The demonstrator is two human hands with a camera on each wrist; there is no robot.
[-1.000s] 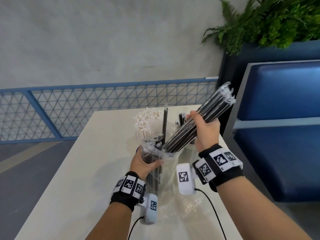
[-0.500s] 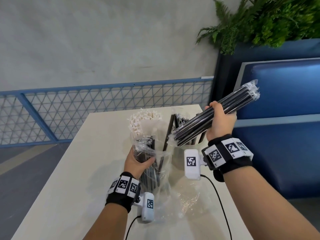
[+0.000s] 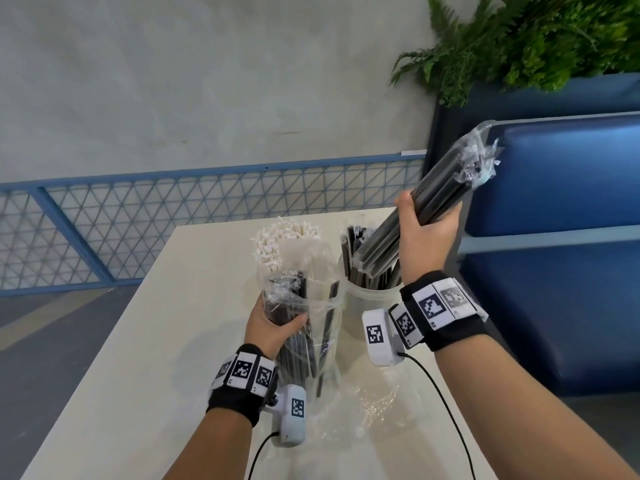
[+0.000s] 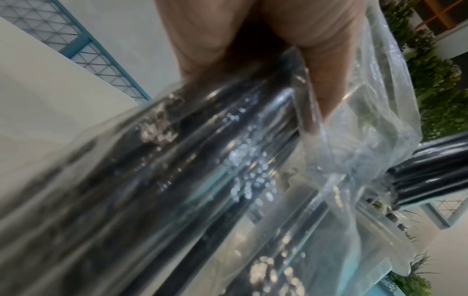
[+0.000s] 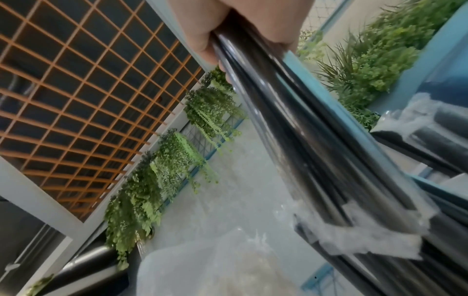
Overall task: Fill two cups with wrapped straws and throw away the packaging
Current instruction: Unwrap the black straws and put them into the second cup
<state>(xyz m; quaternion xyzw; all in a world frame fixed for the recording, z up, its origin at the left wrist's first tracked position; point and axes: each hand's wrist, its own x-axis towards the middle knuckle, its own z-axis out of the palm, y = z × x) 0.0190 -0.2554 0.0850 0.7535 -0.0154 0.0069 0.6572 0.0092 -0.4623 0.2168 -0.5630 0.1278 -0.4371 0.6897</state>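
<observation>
My right hand [image 3: 424, 225] grips a bundle of black wrapped straws [image 3: 440, 199] [image 5: 303, 140], tilted up to the right, its lower end over the right cup [image 3: 372, 299], which holds more black straws. My left hand [image 3: 273, 323] holds the clear plastic bag [image 3: 311, 327] [image 4: 354, 140] upright on the table, fingers curled round the black straws [image 4: 202, 180] still inside it. Behind the bag stands the left cup, mostly hidden, filled with white wrapped straws [image 3: 280, 244].
The cream table [image 3: 145, 358] is small, with edges close on the left and right. Crumpled clear plastic [image 3: 367, 407] lies in front of the cups. A blue bench seat [image 3: 554, 271] stands right of the table, a blue mesh railing [image 3: 173, 216] behind, a planter [image 3: 554, 39] at top right.
My right hand has drawn the bundle out of the bag, swung it right and brought its lower end down over the right cup. The left hand still holds the bag.
</observation>
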